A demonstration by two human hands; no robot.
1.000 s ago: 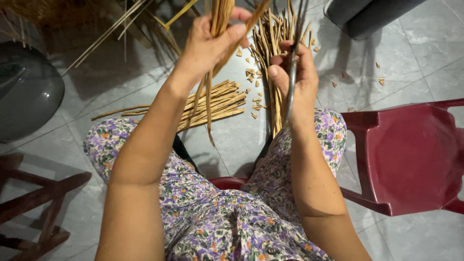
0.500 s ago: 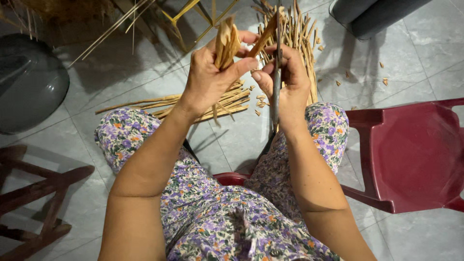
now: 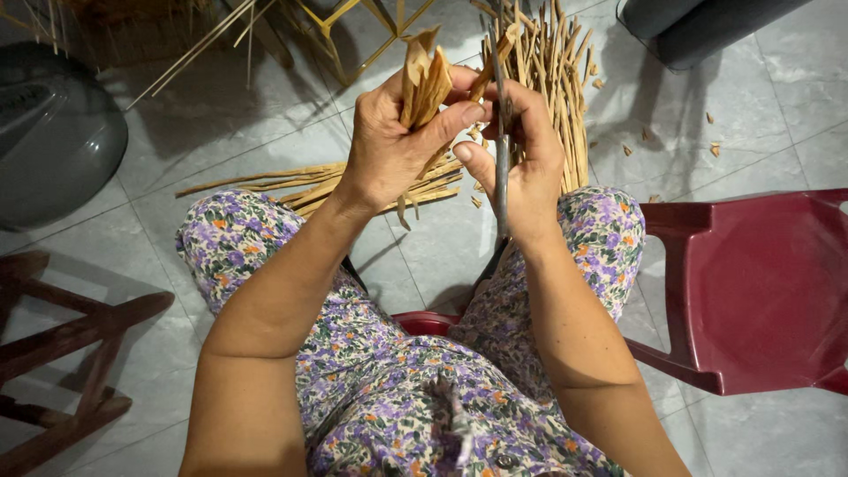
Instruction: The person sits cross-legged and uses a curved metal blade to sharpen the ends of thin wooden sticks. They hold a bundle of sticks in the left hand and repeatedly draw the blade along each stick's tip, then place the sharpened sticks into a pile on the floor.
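Observation:
My left hand (image 3: 396, 141) grips a small bundle of tan bamboo strips (image 3: 422, 75), their cut ends sticking up above my fingers. My right hand (image 3: 523, 163) is closed around a long grey knife (image 3: 501, 168), blade pointing up beside the strips, thumb close to the left hand. Both hands are raised over my knees, which are covered by floral purple trousers (image 3: 389, 389). On the tiled floor below lie a flat pile of bamboo strips (image 3: 300, 185) on the left and another pile of upright-looking sticks (image 3: 556, 71) on the right.
A dark red plastic chair (image 3: 760, 291) stands at the right. A grey round basin (image 3: 53, 132) lies at the left, a dark wooden stool frame (image 3: 62, 353) lower left, a dark container (image 3: 698, 26) top right. Small bamboo chips (image 3: 671, 141) dot the floor.
Both hands came lower and closer together in view. The left hand's strips are now shorter above the fingers, and the knife stands more upright between the hands.

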